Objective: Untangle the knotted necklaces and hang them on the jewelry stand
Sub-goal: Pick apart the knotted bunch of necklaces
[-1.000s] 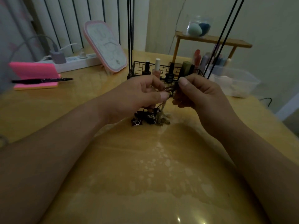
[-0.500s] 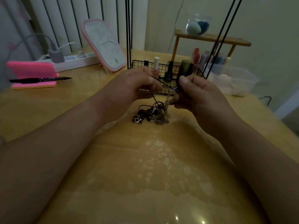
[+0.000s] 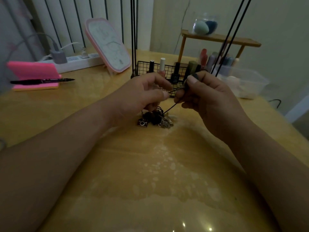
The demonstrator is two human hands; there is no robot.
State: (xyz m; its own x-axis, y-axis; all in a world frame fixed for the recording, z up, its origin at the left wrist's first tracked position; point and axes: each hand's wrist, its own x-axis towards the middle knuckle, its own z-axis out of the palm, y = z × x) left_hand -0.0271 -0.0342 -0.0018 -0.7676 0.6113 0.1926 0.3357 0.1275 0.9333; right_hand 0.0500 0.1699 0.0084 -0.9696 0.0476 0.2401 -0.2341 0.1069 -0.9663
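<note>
Now both hands are pinching a black cord (image 3: 172,107) above the tangled necklaces (image 3: 155,118).
The left hand (image 3: 142,97) and right hand (image 3: 209,101) are curling thumb and fingertips tightly on it, nearly touching each other; the cord is running down to the tangle, which is lying on the table (image 3: 150,164) just before the wire basket (image 3: 143,67).

my left hand (image 3: 142,97) and right hand (image 3: 207,97) meet above the necklace tangle (image 3: 154,118) on the table (image 3: 147,168). the wire basket (image 3: 145,67) stands behind it, the pen (image 3: 41,80) lies on the notepad (image 3: 31,70) far left, and the plastic box (image 3: 249,82) sits right.
</note>
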